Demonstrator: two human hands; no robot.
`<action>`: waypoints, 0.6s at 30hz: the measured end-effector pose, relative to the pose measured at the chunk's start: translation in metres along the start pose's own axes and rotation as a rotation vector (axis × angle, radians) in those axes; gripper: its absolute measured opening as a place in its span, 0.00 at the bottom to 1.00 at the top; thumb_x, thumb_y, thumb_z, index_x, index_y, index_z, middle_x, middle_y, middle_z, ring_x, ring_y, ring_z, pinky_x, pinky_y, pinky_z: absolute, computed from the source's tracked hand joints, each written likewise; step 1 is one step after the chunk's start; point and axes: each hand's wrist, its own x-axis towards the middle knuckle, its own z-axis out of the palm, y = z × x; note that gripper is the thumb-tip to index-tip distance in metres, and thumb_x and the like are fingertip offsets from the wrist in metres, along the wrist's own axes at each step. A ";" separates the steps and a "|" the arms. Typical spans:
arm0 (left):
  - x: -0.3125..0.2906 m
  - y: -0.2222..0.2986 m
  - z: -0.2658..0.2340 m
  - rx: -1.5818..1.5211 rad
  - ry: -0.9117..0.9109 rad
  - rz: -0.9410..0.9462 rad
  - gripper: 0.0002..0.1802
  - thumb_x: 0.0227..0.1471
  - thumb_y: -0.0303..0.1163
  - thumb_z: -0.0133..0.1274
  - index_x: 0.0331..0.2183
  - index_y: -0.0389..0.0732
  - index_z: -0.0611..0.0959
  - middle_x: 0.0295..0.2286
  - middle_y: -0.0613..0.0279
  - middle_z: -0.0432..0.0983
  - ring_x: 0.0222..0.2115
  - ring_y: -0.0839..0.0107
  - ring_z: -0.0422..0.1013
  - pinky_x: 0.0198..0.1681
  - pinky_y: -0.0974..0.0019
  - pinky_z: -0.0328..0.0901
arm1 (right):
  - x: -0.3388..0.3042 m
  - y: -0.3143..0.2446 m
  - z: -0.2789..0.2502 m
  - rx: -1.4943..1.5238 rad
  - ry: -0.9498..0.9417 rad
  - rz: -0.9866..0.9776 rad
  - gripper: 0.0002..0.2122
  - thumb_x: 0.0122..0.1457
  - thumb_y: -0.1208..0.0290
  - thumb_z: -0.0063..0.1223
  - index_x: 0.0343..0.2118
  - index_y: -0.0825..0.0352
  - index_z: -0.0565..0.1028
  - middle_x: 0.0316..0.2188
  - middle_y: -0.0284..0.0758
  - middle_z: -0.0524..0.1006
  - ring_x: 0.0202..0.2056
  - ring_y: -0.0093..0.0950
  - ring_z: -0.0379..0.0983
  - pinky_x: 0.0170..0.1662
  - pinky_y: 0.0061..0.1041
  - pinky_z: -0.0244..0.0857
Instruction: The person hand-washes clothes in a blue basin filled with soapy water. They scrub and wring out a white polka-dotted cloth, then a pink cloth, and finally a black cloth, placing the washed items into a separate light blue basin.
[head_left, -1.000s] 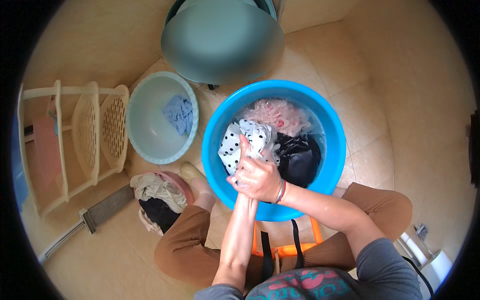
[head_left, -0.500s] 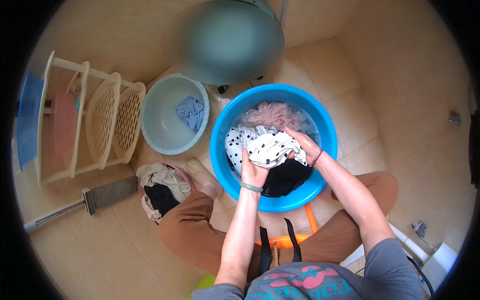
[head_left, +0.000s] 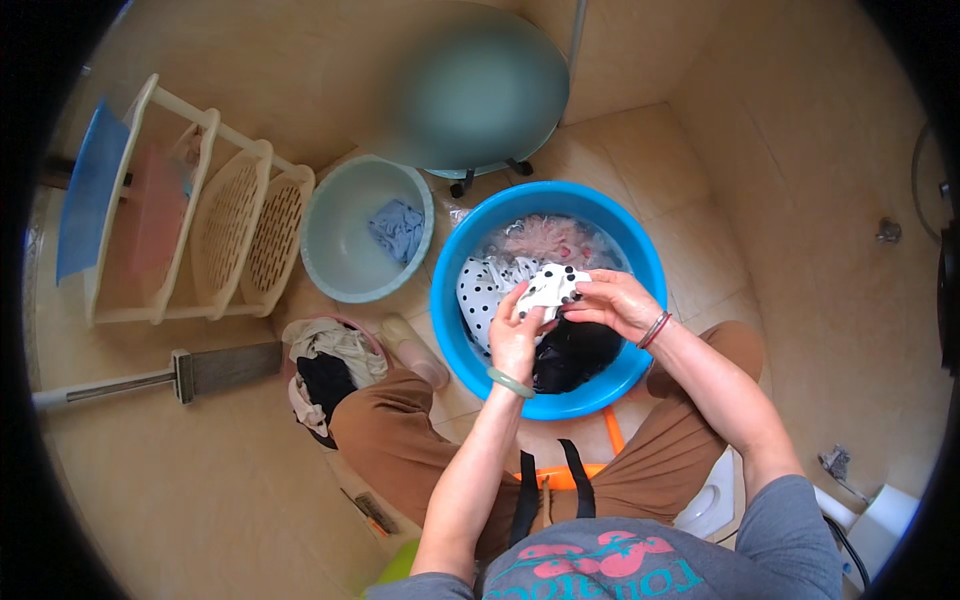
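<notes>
— Grip on the black-dotted white cloth (head_left: 552,287)?
— Pinched between half-curled fingers of left hand (head_left: 514,342) and right hand (head_left: 618,303), above the round bright-blue plastic tub (head_left: 652,275).
— Done so far?
— Hard to tell; perhaps only the crumpled light-blue cloth (head_left: 398,231), apart in the round pale-green plastic basin (head_left: 328,250).
— And left?
— Probably the ruffled pink fabric (head_left: 543,238) and glossy black fabric (head_left: 575,358) inside the tub, maybe also the cream-and-black cloth heap (head_left: 346,350) outside.

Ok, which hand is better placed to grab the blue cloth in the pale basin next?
Probably your left hand: it's nearer the blue cloth in the pale basin, while your right hand sits farther right. Both hold the dotted cloth, so the left would need to let go first.
</notes>
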 end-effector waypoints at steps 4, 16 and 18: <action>0.002 0.017 -0.009 -0.051 0.050 -0.215 0.23 0.58 0.32 0.48 0.54 0.37 0.69 0.45 0.57 0.74 0.43 0.66 0.73 0.44 0.60 0.71 | -0.002 0.004 0.004 -0.113 0.138 -0.068 0.12 0.60 0.66 0.53 0.39 0.71 0.73 0.32 0.34 0.78 0.28 0.22 0.77 0.29 0.16 0.71; 0.018 -0.018 -0.016 -0.373 -0.045 -0.382 0.36 0.58 0.60 0.40 0.51 0.38 0.73 0.46 0.58 0.75 0.46 0.64 0.72 0.48 0.59 0.68 | -0.007 0.016 0.007 -0.295 0.127 -0.108 0.16 0.63 0.53 0.47 0.33 0.63 0.76 0.23 0.25 0.76 0.19 0.12 0.67 0.18 0.12 0.56; 0.022 -0.024 -0.015 -0.377 -0.007 -0.384 0.39 0.57 0.63 0.38 0.51 0.36 0.72 0.47 0.55 0.74 0.46 0.62 0.73 0.51 0.58 0.67 | -0.002 0.042 0.024 -0.753 0.169 -0.681 0.16 0.58 0.56 0.55 0.29 0.66 0.72 0.18 0.29 0.73 0.19 0.24 0.70 0.22 0.24 0.64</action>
